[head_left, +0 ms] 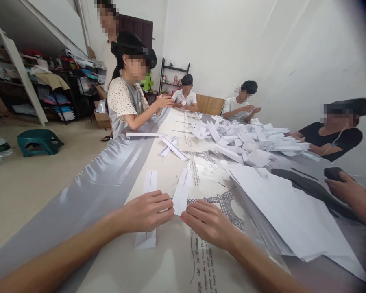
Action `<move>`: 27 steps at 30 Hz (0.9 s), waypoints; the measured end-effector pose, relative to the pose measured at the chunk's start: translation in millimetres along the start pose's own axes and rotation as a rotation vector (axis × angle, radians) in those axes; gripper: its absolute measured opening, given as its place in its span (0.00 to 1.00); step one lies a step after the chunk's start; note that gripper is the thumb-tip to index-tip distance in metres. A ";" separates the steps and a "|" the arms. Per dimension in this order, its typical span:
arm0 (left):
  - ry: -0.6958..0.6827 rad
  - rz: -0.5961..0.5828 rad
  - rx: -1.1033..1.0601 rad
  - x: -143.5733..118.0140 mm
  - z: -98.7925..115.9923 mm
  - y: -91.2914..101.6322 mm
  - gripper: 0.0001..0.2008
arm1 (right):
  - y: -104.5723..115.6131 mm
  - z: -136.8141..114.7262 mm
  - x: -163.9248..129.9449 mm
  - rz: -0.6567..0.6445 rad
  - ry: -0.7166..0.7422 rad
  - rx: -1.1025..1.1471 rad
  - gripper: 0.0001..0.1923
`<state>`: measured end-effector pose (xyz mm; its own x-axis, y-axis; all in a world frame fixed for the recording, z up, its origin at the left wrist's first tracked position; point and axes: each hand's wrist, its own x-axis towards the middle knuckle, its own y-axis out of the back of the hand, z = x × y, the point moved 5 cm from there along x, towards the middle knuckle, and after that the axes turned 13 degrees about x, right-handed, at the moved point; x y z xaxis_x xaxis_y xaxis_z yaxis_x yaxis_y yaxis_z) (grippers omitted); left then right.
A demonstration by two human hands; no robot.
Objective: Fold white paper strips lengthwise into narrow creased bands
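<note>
My left hand (148, 211) and my right hand (209, 221) rest on the table, both pinching the near end of a folded white paper strip (183, 189) that lies between them and points away from me. A second folded paper strip (149, 203) runs under my left hand, its near end showing below the wrist. Both hands have their fingers curled down onto the paper.
A stack of white sheets (293, 211) lies right of my hands. A pile of folded papers (250, 140) covers the far table (103, 183). Several other people sit around it; a neighbour's hand (350, 191) holds a dark phone at right. A green stool (38, 140) stands on the floor.
</note>
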<state>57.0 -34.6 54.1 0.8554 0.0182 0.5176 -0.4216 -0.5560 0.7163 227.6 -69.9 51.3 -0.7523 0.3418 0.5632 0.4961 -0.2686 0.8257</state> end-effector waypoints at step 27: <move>-0.077 -0.006 -0.062 -6.5 4.9 -8.0 0.11 | -10.5 -2.5 2.8 -0.064 -0.051 0.068 0.17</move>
<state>56.2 -34.3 42.7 0.8777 -0.0440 0.4772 -0.4320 -0.5035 0.7482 219.2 -68.4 44.1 -0.7615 0.4020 0.5084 0.4769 -0.1837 0.8595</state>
